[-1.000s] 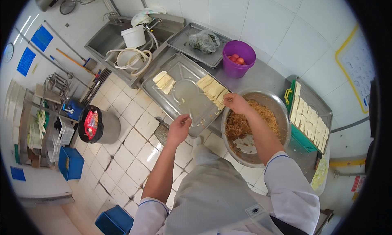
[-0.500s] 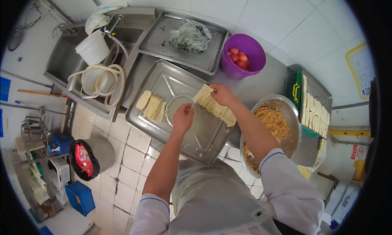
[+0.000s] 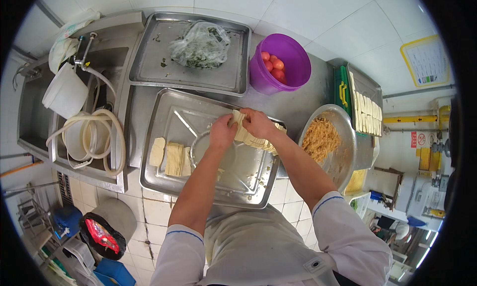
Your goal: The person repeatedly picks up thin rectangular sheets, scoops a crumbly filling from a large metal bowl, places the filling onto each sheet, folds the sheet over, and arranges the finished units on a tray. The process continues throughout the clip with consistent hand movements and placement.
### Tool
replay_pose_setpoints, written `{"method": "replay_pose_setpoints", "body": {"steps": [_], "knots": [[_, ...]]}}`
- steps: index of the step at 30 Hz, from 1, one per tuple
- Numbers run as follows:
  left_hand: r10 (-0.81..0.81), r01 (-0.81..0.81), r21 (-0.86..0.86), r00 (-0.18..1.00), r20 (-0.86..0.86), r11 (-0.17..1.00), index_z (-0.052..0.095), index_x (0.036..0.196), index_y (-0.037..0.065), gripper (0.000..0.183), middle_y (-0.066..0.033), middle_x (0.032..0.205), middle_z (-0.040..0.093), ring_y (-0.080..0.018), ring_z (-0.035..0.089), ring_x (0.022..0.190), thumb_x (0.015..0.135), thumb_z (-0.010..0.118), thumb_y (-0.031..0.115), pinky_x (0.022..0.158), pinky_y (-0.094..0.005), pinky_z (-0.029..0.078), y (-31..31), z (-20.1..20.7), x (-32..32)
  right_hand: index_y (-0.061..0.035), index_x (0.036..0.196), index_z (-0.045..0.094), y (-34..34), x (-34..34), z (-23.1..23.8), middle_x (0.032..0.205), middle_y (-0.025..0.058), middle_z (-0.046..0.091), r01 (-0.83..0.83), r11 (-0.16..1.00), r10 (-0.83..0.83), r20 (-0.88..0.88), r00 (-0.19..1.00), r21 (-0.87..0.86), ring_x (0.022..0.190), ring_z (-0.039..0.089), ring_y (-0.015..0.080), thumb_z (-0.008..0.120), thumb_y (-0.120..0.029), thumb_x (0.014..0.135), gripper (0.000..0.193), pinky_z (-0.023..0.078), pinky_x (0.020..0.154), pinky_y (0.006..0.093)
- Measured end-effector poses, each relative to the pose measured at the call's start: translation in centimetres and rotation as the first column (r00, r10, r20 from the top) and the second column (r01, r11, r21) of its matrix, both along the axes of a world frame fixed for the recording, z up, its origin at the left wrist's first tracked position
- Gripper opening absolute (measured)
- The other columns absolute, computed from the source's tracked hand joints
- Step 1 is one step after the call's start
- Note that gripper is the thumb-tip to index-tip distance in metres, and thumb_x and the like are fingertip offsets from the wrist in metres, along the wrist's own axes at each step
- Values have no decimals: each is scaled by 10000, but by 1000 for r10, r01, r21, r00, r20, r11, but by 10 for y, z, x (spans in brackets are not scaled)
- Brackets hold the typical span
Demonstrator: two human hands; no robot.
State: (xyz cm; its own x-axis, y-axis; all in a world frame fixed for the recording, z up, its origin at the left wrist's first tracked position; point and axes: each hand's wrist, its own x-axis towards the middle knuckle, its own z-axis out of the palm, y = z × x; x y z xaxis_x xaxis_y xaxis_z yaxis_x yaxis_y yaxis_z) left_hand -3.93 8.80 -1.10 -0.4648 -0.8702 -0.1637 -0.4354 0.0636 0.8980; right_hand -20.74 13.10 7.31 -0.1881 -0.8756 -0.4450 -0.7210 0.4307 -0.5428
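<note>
A row of thin pale yellow slices, perhaps tofu, leans overlapped along the right side of a shallow metal tray. At the row's left end my left hand is closed, its fingertips at the end slice. My right hand pinches the top of the slices from the other side, close beside the left. A smaller stack of the same slices rests in the tray's left part, with one slice lying apart. Fingertips partly hide what each hand grips.
Behind stands another tray with a plastic bag of greens. A purple bucket holds red tomatoes. To the right are a steel bowl of orange-brown crumbly filling and a tray of filled pale pieces. A sink with a hose lies left.
My left hand has moved up and right, from over the tray's middle to the row's left end beside my right hand. The view has shifted, so the counter appears further left.
</note>
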Motion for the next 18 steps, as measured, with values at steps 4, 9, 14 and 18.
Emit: {"method": "replay_pose_setpoints", "body": {"steps": [4,9,14,18], "knots": [[-157,160,-62,986,51,985,665,1260,28,407,-236,1199,687,-429,673,1078,874,682,156,942,-505,545,-12,2,6,-6,1398,593,8,6,-1,1092,245,735,46,999,-45,31,999,-27,1033,703,399,625,-142,900,516,549,931,455],[-36,42,-126,998,47,991,661,1246,30,404,-246,1147,700,-450,678,1059,868,684,170,921,-538,546,-16,-2,4,-7,1416,573,19,10,2,970,191,748,185,982,-180,119,977,-38,921,722,331,635,-171,942,505,555,870,412],[53,-53,103,999,9,993,670,1225,30,387,-225,986,731,-418,707,986,884,715,208,865,-499,559,-24,-36,7,-12,1405,582,50,15,21,929,117,728,383,918,-334,313,889,-106,847,686,190,653,-199,999,452,550,808,341],[-34,31,283,999,6,959,691,1178,19,323,-89,912,716,-192,633,797,928,727,220,765,-362,531,-44,-57,24,-21,1337,645,120,-9,54,940,26,664,480,842,-380,363,851,-245,820,601,99,652,-157,1042,325,514,749,270]]}}
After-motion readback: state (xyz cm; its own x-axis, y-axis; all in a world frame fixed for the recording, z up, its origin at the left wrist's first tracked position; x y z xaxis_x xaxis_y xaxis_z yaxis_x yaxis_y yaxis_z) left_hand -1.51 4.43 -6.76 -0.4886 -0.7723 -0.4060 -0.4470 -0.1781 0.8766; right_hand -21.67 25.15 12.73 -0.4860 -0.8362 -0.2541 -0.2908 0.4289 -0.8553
